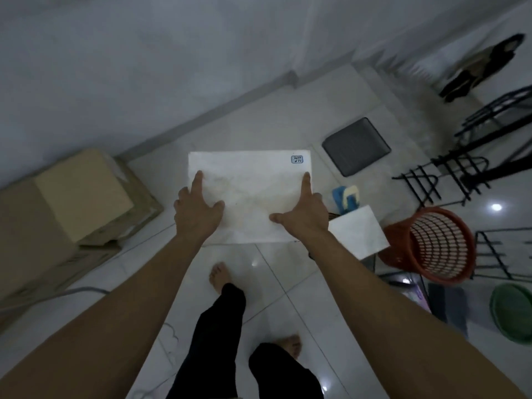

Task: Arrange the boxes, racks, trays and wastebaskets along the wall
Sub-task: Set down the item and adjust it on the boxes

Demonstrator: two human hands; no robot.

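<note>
A flat white box with a small blue label at its far right corner hangs above the floor in front of me. My left hand grips its near left edge and my right hand its near right edge, thumbs on top. Stacked cardboard boxes stand against the wall on the left. A red-orange wastebasket lies on its side at the right. Black wire racks stand at the far right.
A dark square tray lies on the floor near the wall. A smaller white box sits beside blue-yellow slippers. A green basin is at the right edge. My bare feet are on glossy white tiles.
</note>
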